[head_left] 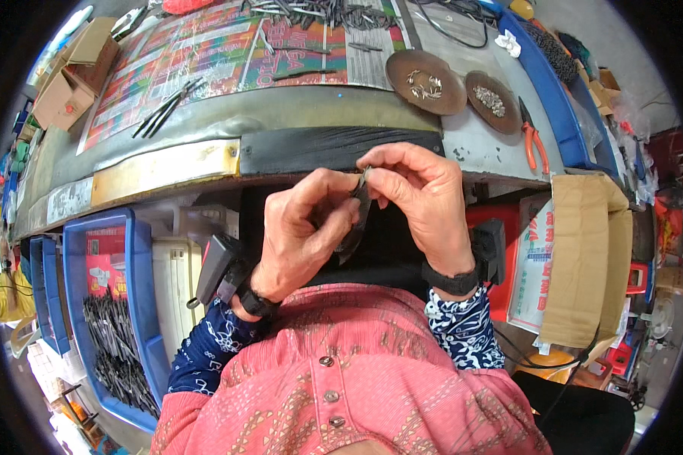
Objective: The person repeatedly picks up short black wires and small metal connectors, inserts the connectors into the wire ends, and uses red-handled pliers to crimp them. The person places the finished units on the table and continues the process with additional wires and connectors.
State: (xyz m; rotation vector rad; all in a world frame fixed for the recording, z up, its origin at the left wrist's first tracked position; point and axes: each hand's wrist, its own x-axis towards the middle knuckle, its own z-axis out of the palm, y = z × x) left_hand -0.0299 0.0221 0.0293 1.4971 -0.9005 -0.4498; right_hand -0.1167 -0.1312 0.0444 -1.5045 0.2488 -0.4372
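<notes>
My left hand (303, 235) and my right hand (425, 201) meet in front of my chest, just below the workbench edge. Both pinch a small dark metal piece (359, 208), a narrow blade-like part that hangs down between the fingers. My left thumb and forefinger grip its middle, and my right fingertips hold its top end. Each wrist carries a black strap with a small black box. The lower tip of the piece is partly hidden by my left hand.
The workbench (205, 163) carries colourful printed paper, loose dark metal parts (167, 106), two brown dishes of small bits (425, 82), and orange-handled pliers (533, 140). A blue crate (133, 303) of dark metal parts stands at lower left. Cardboard boxes (584, 258) stand at right.
</notes>
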